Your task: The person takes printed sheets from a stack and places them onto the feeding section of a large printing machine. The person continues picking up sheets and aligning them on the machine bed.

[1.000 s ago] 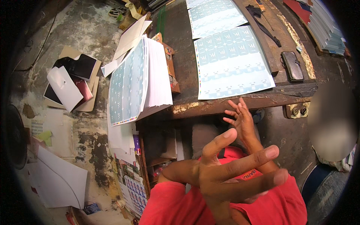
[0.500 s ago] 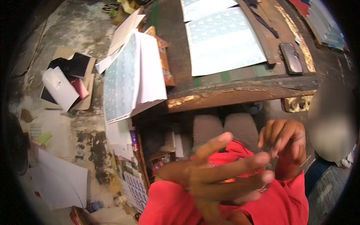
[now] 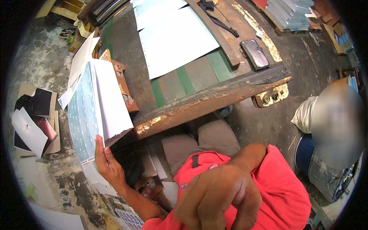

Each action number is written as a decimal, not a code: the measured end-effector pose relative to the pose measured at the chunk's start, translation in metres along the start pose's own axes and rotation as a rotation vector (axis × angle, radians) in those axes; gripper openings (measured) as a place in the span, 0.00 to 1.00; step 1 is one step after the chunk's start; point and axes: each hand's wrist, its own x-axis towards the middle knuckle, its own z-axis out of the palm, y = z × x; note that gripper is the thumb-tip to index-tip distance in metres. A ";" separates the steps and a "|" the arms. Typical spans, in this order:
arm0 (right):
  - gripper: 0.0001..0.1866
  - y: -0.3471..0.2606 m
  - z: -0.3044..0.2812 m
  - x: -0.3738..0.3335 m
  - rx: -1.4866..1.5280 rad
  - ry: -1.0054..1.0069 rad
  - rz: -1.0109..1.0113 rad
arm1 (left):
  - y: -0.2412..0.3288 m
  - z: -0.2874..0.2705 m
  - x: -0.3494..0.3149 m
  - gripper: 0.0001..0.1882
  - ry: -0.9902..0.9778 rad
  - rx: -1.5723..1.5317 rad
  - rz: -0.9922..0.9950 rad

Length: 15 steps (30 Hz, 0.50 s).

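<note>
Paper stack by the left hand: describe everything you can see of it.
The paper stack is thick, with white page edges facing right and a printed blue-and-white outer sheet facing left. It stands at the table's left side, beside a brown block. The left hand appears to touch its near end; its underside is hidden.

The thick block of paper sheets has white edges and a pale-blue face patterned with small white marks; the large rectangular paper sheet looks near-white. Green stripes cross the worn brown table; the cloth shirt is coral-red.
</note>
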 end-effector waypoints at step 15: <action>0.09 0.011 -0.066 -0.103 -0.590 1.353 0.543 | -0.068 -0.034 0.010 0.23 0.110 -0.993 -0.402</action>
